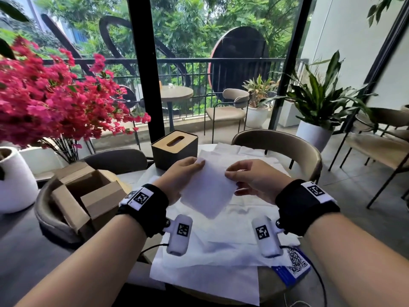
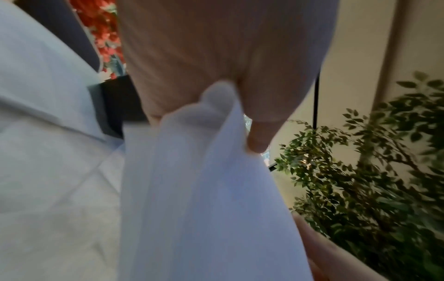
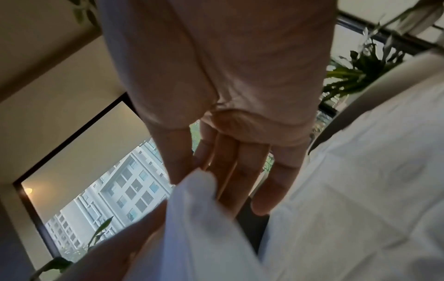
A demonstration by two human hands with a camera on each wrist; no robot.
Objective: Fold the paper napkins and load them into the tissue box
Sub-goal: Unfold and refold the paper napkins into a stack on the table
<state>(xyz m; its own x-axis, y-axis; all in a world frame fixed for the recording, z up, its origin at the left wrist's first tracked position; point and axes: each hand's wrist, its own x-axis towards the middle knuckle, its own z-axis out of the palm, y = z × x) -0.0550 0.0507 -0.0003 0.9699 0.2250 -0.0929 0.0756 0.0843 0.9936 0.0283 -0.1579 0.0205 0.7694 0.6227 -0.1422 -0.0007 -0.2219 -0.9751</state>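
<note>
A folded white napkin [image 1: 210, 185] hangs in the air above the table, held by both hands. My left hand [image 1: 188, 171] pinches its upper left corner; the left wrist view shows the napkin [image 2: 192, 190] bunched between thumb and fingers. My right hand [image 1: 245, 176] pinches its right edge, and in the right wrist view the napkin [image 3: 199, 218] sits between thumb and forefinger with the other fingers [image 3: 276, 180] straight. The dark tissue box [image 1: 174, 149] with a wooden slotted lid stands just beyond the left hand. Several unfolded napkins [image 1: 221, 251] lie spread on the table.
An open cardboard box [image 1: 88, 193] rests on a chair at the left. Pink flowers [image 1: 55, 96] in a white vase fill the left side. A blue QR card [image 1: 292, 267] lies at the table's near right. A chair back [image 1: 287, 147] stands behind the table.
</note>
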